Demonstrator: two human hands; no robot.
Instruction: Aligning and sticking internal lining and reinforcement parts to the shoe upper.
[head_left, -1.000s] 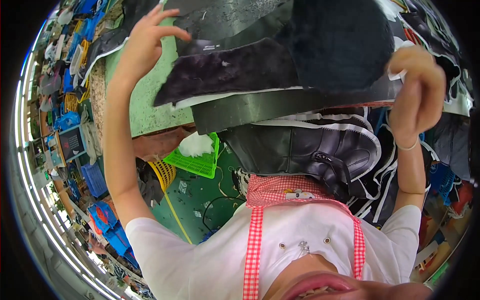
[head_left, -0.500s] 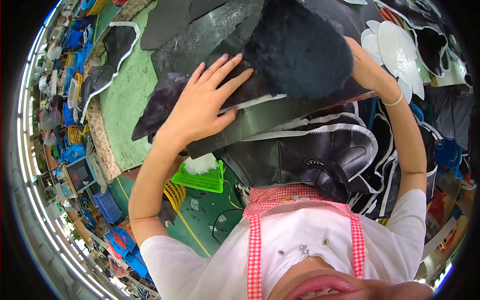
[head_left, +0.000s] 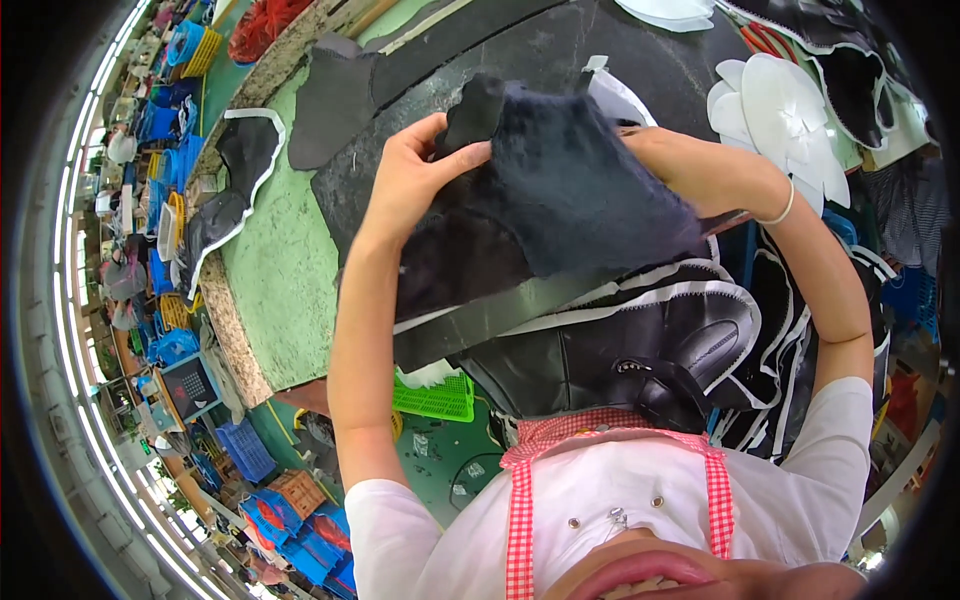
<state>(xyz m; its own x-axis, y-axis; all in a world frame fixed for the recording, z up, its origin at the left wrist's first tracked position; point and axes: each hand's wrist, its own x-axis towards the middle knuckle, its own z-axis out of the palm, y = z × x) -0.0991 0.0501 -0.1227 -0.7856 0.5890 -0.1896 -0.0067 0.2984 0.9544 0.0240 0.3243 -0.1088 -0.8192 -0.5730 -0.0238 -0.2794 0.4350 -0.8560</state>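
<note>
Fleece piece (head_left: 585,190), blue-black, plush, curved

Head-worn fisheye looks down; worktop (head_left: 282,262) close below.

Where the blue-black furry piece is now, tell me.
In the head view, the blue-black furry piece is above and right of centre, between the left hand and right hand, the white-edged black shoe upper below.

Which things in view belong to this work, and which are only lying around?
Seem in use:
dark fuzzy piece, pinched by the left hand, right hand at its edge
dark work surface beneath

Seem lying around:
white rounded pieces
green basket
blue crate
</note>
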